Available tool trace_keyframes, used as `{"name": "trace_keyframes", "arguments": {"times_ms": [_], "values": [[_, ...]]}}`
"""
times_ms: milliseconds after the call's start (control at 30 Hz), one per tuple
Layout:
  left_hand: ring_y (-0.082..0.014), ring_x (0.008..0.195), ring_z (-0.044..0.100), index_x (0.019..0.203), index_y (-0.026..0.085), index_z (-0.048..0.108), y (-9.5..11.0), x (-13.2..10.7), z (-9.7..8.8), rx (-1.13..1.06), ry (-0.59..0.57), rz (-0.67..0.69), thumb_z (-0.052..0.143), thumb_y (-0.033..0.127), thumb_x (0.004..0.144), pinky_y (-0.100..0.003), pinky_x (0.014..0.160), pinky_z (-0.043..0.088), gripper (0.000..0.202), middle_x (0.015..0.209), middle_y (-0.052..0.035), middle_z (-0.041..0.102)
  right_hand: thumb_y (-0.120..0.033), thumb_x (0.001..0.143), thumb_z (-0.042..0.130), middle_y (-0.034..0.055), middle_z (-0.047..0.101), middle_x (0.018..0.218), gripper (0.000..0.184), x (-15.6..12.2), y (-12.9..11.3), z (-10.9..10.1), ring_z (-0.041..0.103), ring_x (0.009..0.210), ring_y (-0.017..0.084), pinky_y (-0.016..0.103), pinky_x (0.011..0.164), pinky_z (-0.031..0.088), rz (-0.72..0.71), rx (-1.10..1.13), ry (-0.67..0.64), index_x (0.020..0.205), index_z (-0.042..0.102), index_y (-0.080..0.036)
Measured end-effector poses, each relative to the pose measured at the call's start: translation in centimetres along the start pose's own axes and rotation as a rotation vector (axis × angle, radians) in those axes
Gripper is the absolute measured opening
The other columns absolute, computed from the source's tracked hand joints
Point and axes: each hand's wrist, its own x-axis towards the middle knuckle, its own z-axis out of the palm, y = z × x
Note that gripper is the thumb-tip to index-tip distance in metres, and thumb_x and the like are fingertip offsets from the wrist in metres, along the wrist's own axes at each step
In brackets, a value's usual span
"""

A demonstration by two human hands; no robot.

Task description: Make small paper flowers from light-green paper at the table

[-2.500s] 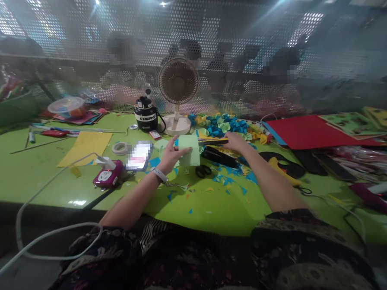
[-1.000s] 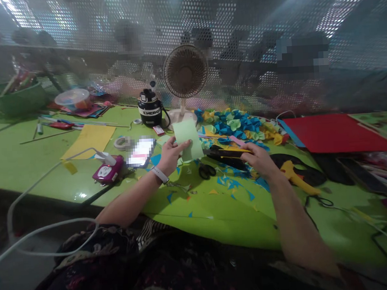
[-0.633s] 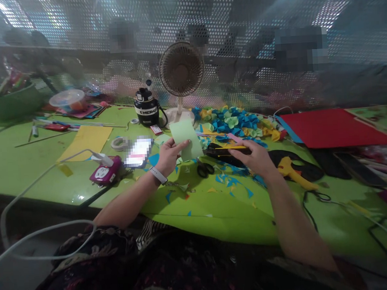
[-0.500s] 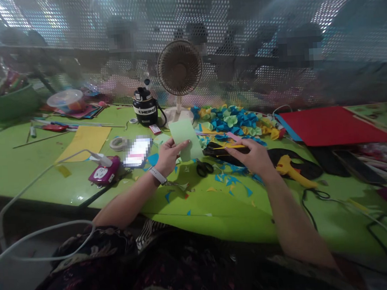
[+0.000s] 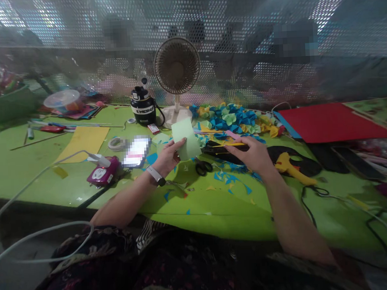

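My left hand (image 5: 167,157) pinches a light green paper sheet (image 5: 187,139), held up off the table and slightly curved. In my right hand (image 5: 253,154) is a long black-and-yellow tool (image 5: 224,148) that looks like a stapler, its far end pointing left close to the sheet. Whether that tip touches the paper I cannot tell. Just below lie black-handled scissors (image 5: 203,167) among blue and yellow paper scraps (image 5: 229,180). Behind my right hand is a heap of folded blue, green and yellow paper pieces (image 5: 227,117).
A yellow glue gun (image 5: 294,169) rests at right near a red sheet (image 5: 328,122). To the left are a phone (image 5: 136,151), a tape roll (image 5: 117,143), a purple power adapter (image 5: 102,172) with a cable, and yellow paper (image 5: 85,142). A fan (image 5: 176,68) and black jug (image 5: 142,108) stand behind.
The green sheet has bent into a slight curve and shifted a little in my left hand. My right hand still holds the black-and-yellow tool. The whole view has moved slightly.
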Motion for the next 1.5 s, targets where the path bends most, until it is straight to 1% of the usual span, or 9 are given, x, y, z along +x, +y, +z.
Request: {"name": "trace_keyframes", "arguments": {"times_ms": [100,267,433,500,667,800,933,1233,1500], "values": [[-0.0158,0.070,0.069,0.090,0.017,0.070,-0.19,0.05,-0.03,-0.024,-0.011,-0.059,0.087,0.026,0.064,-0.027,0.061,0.058,0.033,0.087,-0.0045,0.075,-0.060,0.076,0.066,0.0084,0.071,0.094,0.036,0.04,0.06,0.04,0.065,0.091,0.028,0.041,0.085,0.049,-0.003,-0.004,-0.002,0.079,0.067,-0.024],[-0.0145,0.071,0.069,0.091,0.017,0.068,-0.36,0.00,0.06,-0.038,0.009,-0.040,0.085,0.024,0.068,-0.026,0.063,0.058,0.029,0.086,-0.0030,0.074,-0.060,0.076,0.066,0.0081,0.071,0.095,0.036,0.09,0.06,0.03,0.065,0.090,0.027,0.041,0.085,0.049,-0.002,-0.001,-0.016,0.080,0.067,-0.024],[-0.0147,0.079,0.071,0.097,0.015,0.064,-0.31,-0.17,0.03,0.007,-0.139,-0.020,0.085,0.011,0.061,-0.024,0.072,0.056,0.041,0.093,-0.0054,0.074,-0.059,0.076,0.066,0.0088,0.072,0.096,0.036,0.16,0.12,0.03,0.066,0.092,0.029,0.042,0.084,0.049,0.033,0.002,-0.021,0.079,0.066,-0.024],[-0.0131,0.077,0.070,0.100,0.015,0.063,-0.35,-0.17,0.01,0.034,-0.156,-0.010,0.084,0.006,0.058,-0.022,0.073,0.055,0.047,0.091,-0.0044,0.074,-0.059,0.076,0.066,0.0092,0.072,0.095,0.035,0.18,0.12,-0.01,0.066,0.092,0.030,0.043,0.084,0.049,0.048,0.009,-0.028,0.079,0.066,-0.024],[-0.0123,0.080,0.070,0.112,0.019,0.062,-0.30,-0.25,0.14,0.036,-0.182,0.038,0.082,0.007,0.060,-0.023,0.079,0.054,0.056,0.096,-0.0030,0.074,-0.060,0.074,0.067,0.0096,0.073,0.092,0.036,0.21,0.10,-0.22,0.067,0.091,0.031,0.043,0.083,0.050,0.071,0.030,-0.018,0.076,0.066,-0.024],[-0.0133,0.082,0.070,0.101,0.017,0.067,-0.16,-0.43,0.29,0.016,-0.142,0.032,0.082,0.011,0.063,-0.023,0.074,0.055,0.042,0.096,-0.0033,0.075,-0.062,0.073,0.067,0.0091,0.073,0.091,0.038,0.20,0.18,-0.22,0.067,0.091,0.031,0.042,0.083,0.050,0.071,0.033,-0.012,0.076,0.066,-0.024],[-0.0117,0.073,0.068,0.086,0.015,0.070,-0.29,-0.44,0.42,-0.009,-0.096,0.009,0.082,0.021,0.069,-0.021,0.064,0.056,0.022,0.090,-0.0033,0.074,-0.062,0.073,0.067,0.0088,0.072,0.091,0.038,0.16,0.14,-0.08,0.067,0.091,0.030,0.042,0.082,0.050,0.048,0.019,-0.018,0.077,0.066,-0.024],[-0.0142,0.081,0.069,0.090,0.016,0.072,-0.67,-0.34,0.52,-0.031,-0.057,0.083,0.083,0.024,0.071,-0.024,0.069,0.058,0.024,0.097,-0.0052,0.075,-0.058,0.076,0.068,0.0090,0.071,0.093,0.033,0.01,-0.52,-0.41,0.066,0.092,0.030,0.043,0.083,0.050,0.045,0.029,-0.006,0.077,0.065,-0.025],[-0.0107,0.073,0.069,0.088,0.015,0.072,-0.95,-0.60,0.78,-0.068,-0.081,0.109,0.085,0.025,0.067,-0.020,0.068,0.057,0.027,0.090,-0.0027,0.076,-0.059,0.078,0.066,0.0088,0.072,0.095,0.035,-0.12,-0.59,-0.10,0.066,0.091,0.028,0.042,0.085,0.050,-0.005,-0.002,0.015,0.079,0.066,-0.024]]}}
